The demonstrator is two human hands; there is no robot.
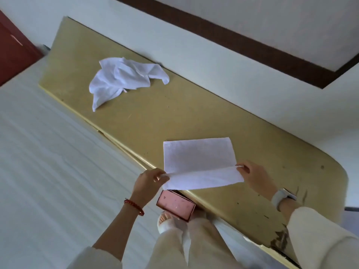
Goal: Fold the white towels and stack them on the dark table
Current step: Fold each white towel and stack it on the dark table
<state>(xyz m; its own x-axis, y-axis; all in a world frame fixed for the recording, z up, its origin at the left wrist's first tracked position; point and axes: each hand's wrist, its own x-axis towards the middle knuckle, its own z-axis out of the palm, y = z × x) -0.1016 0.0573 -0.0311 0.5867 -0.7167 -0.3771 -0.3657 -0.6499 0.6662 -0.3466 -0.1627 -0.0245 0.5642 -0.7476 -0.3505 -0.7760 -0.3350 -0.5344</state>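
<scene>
one white towel (pixel 196 156) lies flat near the front edge of the tabletop (pixel 174 117), which looks yellowish-tan here rather than dark. its near edge is lifted and turned over into a narrow band. the left hand (pixel 149 181) pinches the left end of that band between thumb and fingers, and the right hand (pixel 254 177) pinches the right end the same way; the other fingers of both hands are loosely curled. this looks like the first fold of this towel, begun but not laid down.

a second lot of white cloth, the crumpled towels (pixel 124 78), sits in a loose heap farther along the tabletop, well apart from the flat one. whether that heap is one towel or several cannot be told. no folded stack shows anywhere on the tabletop, so by my judgement the task is at an early stage: finish this towel, fold the heap, then stack.

a pink box (pixel 175 204) sits below the tabletop edge, just beside the left hand. it bears faint pale marks, but nothing on it can be read. a red bead bracelet (pixel 134 206) and a pale watch (pixel 279 197) on the wrists show no readable writing either.
</scene>
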